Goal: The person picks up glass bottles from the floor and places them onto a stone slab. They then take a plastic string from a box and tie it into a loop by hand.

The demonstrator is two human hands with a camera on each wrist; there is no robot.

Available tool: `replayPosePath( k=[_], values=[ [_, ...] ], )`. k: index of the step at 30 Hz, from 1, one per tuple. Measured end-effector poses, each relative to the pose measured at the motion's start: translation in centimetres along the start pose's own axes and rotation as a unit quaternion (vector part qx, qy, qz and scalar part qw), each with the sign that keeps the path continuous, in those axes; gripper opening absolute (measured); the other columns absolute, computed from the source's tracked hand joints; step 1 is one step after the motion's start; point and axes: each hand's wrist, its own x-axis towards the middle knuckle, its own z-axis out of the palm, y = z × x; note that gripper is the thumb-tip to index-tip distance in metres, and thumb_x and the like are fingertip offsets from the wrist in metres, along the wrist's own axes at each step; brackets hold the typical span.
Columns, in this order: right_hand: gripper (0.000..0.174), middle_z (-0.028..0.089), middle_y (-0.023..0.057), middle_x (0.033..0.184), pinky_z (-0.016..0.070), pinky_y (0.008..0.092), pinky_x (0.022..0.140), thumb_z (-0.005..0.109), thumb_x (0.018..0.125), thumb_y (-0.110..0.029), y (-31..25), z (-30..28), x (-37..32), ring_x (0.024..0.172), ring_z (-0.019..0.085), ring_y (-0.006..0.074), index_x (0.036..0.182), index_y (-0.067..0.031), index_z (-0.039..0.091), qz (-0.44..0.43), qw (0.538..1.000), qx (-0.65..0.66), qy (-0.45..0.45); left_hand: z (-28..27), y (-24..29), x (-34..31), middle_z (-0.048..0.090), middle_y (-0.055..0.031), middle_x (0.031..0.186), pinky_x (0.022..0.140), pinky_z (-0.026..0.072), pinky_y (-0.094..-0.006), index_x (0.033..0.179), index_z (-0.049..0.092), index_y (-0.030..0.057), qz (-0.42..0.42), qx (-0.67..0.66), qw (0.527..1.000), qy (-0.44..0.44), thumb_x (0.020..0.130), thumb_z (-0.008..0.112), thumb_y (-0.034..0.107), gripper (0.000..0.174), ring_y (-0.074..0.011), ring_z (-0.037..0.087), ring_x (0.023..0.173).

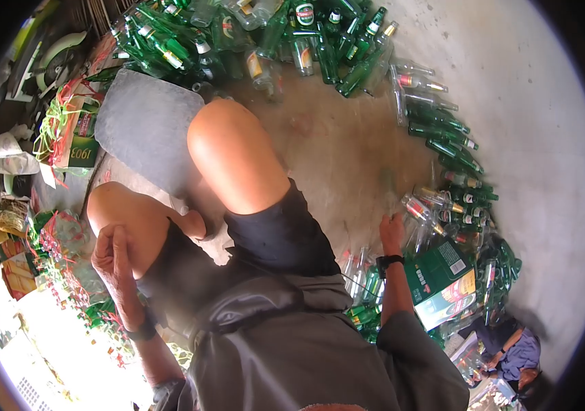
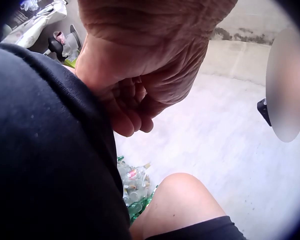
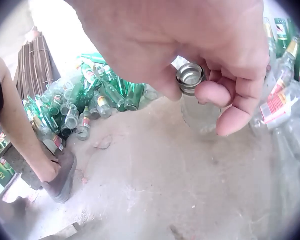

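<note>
My right hand [image 1: 393,233] reaches down on the right side, beside the heap of bottles. In the right wrist view its thumb and fingers pinch the neck of a clear glass bottle [image 3: 197,114]. The mouth of that bottle points up toward the camera, and the fingers partly cover its neck. My left hand [image 1: 113,253] lies by the left knee with loosely curled fingers [image 2: 127,120] and nothing visible in them. Just beyond the right hand lies a clear bottle with a red and white label [image 1: 421,211].
Green and clear bottles [image 1: 364,65] lie heaped in an arc along the wall. A green carton [image 1: 439,274] stands by the right forearm. A grey slab [image 1: 145,127] lies ahead of the left knee. Another person [image 1: 517,353] sits at the lower right.
</note>
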Motion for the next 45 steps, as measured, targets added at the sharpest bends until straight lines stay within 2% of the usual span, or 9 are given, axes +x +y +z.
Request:
replayPosePath(
  k=[11, 23, 27, 29, 36, 40, 42, 44, 45],
  values=[
    [0.026, 0.066, 0.0242, 0.089, 0.0528, 0.056, 0.072, 0.067, 0.084, -0.024, -7.3, -4.6, 3.8, 0.082, 0.066, 0.0464, 0.093, -0.0009, 0.059, -0.203, 0.975, -0.066, 0.064, -0.6, 0.0, -0.4, 0.058, 0.0071, 0.076, 0.063, 0.0363, -0.0162, 0.099, 0.069, 0.0006, -0.008, -0.009, 1.0, 0.006, 0.1, 0.064, 0.011, 0.012, 0.0002, 0.048, 0.07],
    [0.034, 0.07, 0.0281, 0.092, 0.0532, 0.0521, 0.082, 0.065, 0.087, -0.034, -15.6, -7.2, 11.7, 0.092, 0.067, 0.0477, 0.094, -0.0013, 0.072, -0.222, 0.966, -0.131, -0.034, -1.5, -0.8, -0.6, 0.063, -0.0009, 0.087, 0.072, 0.0487, -0.0223, 0.101, 0.066, -0.0047, -0.001, -0.058, 0.998, -0.022, 0.095, 0.061, 0.001, 0.01, -0.0067, 0.058, 0.08],
    [0.03, 0.067, 0.0283, 0.087, 0.0512, 0.0517, 0.076, 0.069, 0.086, -0.029, -23.7, -11.1, 10.2, 0.088, 0.066, 0.0486, 0.09, 0.0008, 0.068, -0.279, 0.959, -0.042, -0.019, -1.2, 0.6, -0.8, 0.062, 0.0006, 0.08, 0.066, 0.046, -0.02, 0.099, 0.069, -0.0024, -0.023, -0.046, 0.999, 0.015, 0.099, 0.061, 0.005, 0.01, -0.004, 0.056, 0.072],
    [0.03, 0.068, 0.0273, 0.085, 0.0517, 0.0507, 0.074, 0.069, 0.086, -0.028, -27.8, -12.9, 9.4, 0.085, 0.066, 0.0477, 0.089, 0.0017, 0.067, -0.332, 0.943, -0.029, -0.005, -1.5, 0.6, -0.9, 0.066, -0.006, 0.089, 0.073, 0.0517, -0.0259, 0.102, 0.067, -0.0044, -0.073, -0.088, 0.993, -0.028, 0.094, 0.064, 0.003, 0.011, -0.0107, 0.062, 0.08],
    [0.026, 0.066, 0.0215, 0.075, 0.0505, 0.0419, 0.065, 0.073, 0.089, -0.02, -43.8, -17.6, 6.6, 0.066, 0.066, 0.0323, 0.101, 0.0014, 0.068, -0.499, 0.863, 0.081, 0.001, -2.1, 0.5, -0.6, 0.064, -0.0004, 0.08, 0.065, 0.0477, -0.0203, 0.1, 0.069, -0.0021, -0.04, -0.077, 0.996, 0.016, 0.099, 0.063, 0.004, 0.009, -0.0038, 0.057, 0.068],
    [0.029, 0.067, 0.0208, 0.076, 0.0505, 0.0407, 0.066, 0.072, 0.089, -0.024, -52.6, -19.2, 5.4, 0.067, 0.066, 0.033, 0.103, 0.0012, 0.068, -0.575, 0.813, 0.086, -0.035, -3.3, 0.7, 0.6, 0.066, -0.0006, 0.08, 0.065, 0.0481, -0.021, 0.1, 0.069, -0.002, 0.005, -0.041, 0.998, 0.04, 0.098, 0.063, 0.001, 0.007, -0.0044, 0.06, 0.071],
    [0.031, 0.059, 0.0096, 0.07, 0.0453, 0.0321, 0.063, 0.07, 0.093, -0.023, -56.9, -19.6, 3.8, 0.065, 0.052, 0.0148, 0.106, 0.0043, 0.066, -0.601, 0.789, 0.108, -0.064, -3.7, 0.5, 1.4, 0.067, -0.0015, 0.083, 0.065, 0.0496, -0.0235, 0.099, 0.069, -0.0019, 0.097, 0.012, 0.995, 0.022, 0.097, 0.065, 0.002, 0.006, -0.0053, 0.061, 0.073],
    [0.032, 0.065, 0.0216, 0.075, 0.0502, 0.0422, 0.066, 0.07, 0.088, -0.028, -60.8, -20.1, 1.4, 0.069, 0.064, 0.0384, 0.098, 0.0016, 0.067, -0.625, 0.774, 0.091, -0.042, -3.6, 0.3, 2.1, 0.069, -0.005, 0.083, 0.066, 0.0508, -0.027, 0.098, 0.068, -0.0023, 0.111, 0.022, 0.993, 0.022, 0.093, 0.068, 0.003, 0.008, -0.0092, 0.064, 0.073],
    [0.032, 0.065, 0.0216, 0.075, 0.0502, 0.0422, 0.066, 0.07, 0.088, -0.028, -62.6, -19.9, 0.9, 0.069, 0.064, 0.0384, 0.098, 0.0016, 0.067, -0.628, 0.772, 0.09, -0.045, -3.5, 0.0, 2.5, 0.068, -0.0072, 0.082, 0.065, 0.0506, -0.0278, 0.097, 0.068, -0.0021, 0.132, 0.037, 0.991, -0.001, 0.09, 0.07, 0.004, 0.01, -0.0121, 0.065, 0.071]
  ],
)
